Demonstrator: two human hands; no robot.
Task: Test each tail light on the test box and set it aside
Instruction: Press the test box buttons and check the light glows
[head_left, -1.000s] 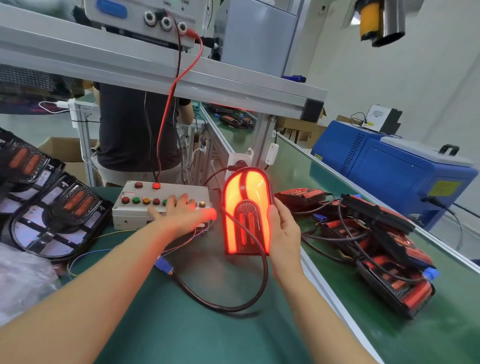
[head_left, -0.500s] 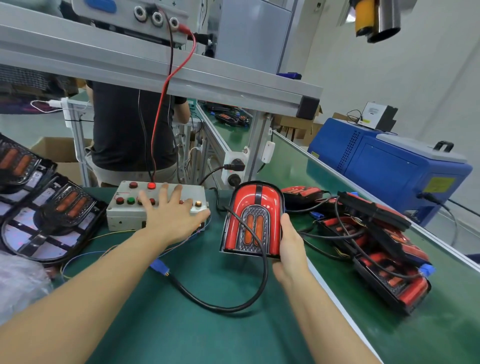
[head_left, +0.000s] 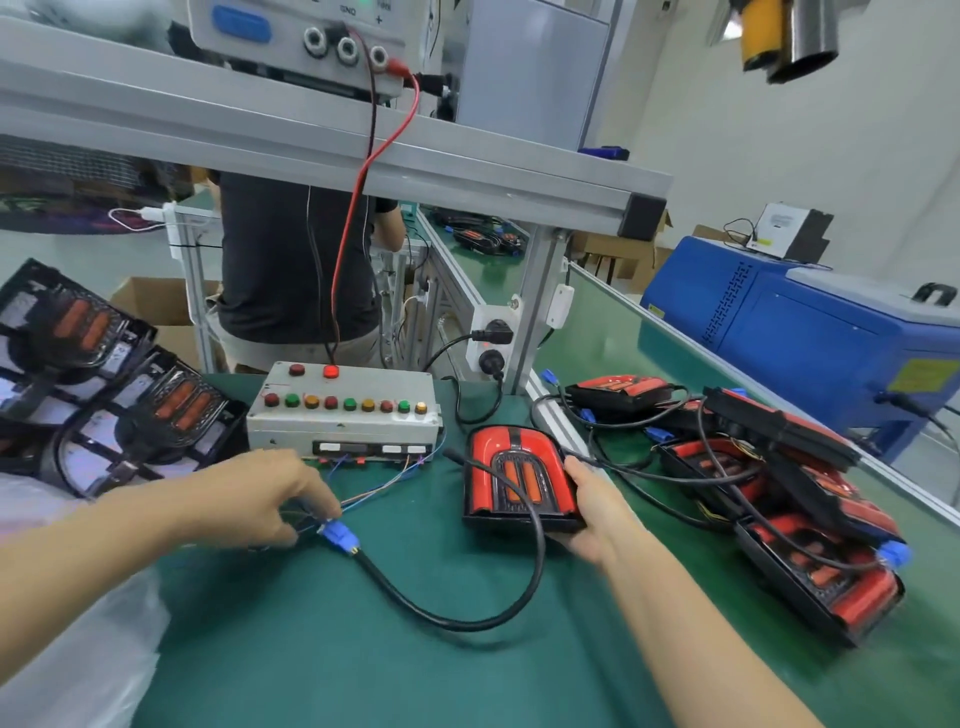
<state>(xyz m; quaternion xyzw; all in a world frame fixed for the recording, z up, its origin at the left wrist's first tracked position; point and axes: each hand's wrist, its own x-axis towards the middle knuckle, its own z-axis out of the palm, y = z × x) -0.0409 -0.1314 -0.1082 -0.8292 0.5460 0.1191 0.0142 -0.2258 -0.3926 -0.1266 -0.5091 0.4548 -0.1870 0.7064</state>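
Note:
A red tail light (head_left: 514, 475) lies tilted back on the green mat, unlit, and my right hand (head_left: 597, 506) grips its right lower edge. Its black cable (head_left: 452, 613) loops across the mat to a blue connector (head_left: 340, 535). My left hand (head_left: 260, 496) pinches the wires at that connector, in front of the grey test box (head_left: 343, 410) with its row of coloured buttons. Thin coloured wires run from the box front to the connector.
A pile of several tail lights with cables (head_left: 779, 493) lies at the right. Black trays holding lights (head_left: 130, 415) sit at the left, above a clear plastic bag (head_left: 67, 623). An aluminium shelf (head_left: 332, 140) spans overhead. A person sits behind the box. A blue machine (head_left: 810, 332) stands far right.
The tail light went from glowing to unlit and was lowered onto the mat. My left hand left the test box buttons and came down to the blue connector.

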